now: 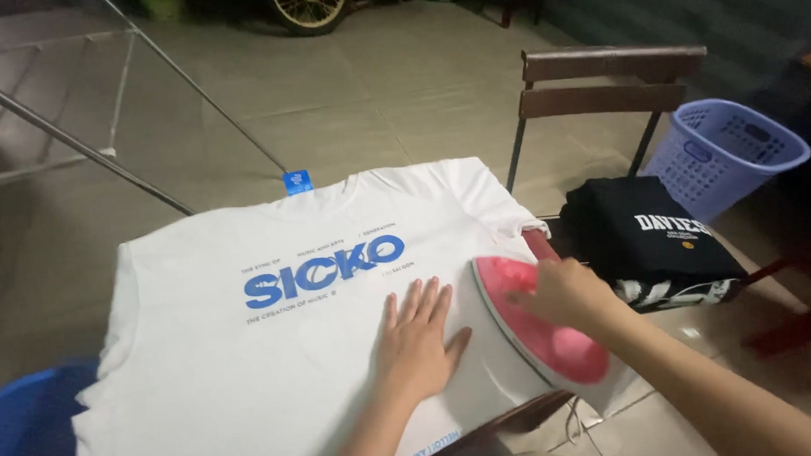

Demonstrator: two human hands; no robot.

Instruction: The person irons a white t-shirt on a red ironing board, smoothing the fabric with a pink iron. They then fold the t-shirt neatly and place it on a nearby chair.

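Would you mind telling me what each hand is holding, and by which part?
The right hand grips the pink and white iron near its top. The left hand only presses flat on the white printed T-shirt.

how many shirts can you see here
3, maybe more. A white t-shirt lies spread flat under the left hand and the pink iron. A black shirt sits folded on the chair, atop another folded one; more may be hidden.

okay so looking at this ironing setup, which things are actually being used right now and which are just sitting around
In use:
white T-shirt, spread flat
pink iron, resting on the shirt
left hand, pressed flat on the shirt
right hand, on the iron

Lying about:
folded black clothes on the wooden chair
lilac laundry basket
blue tub
metal drying rack
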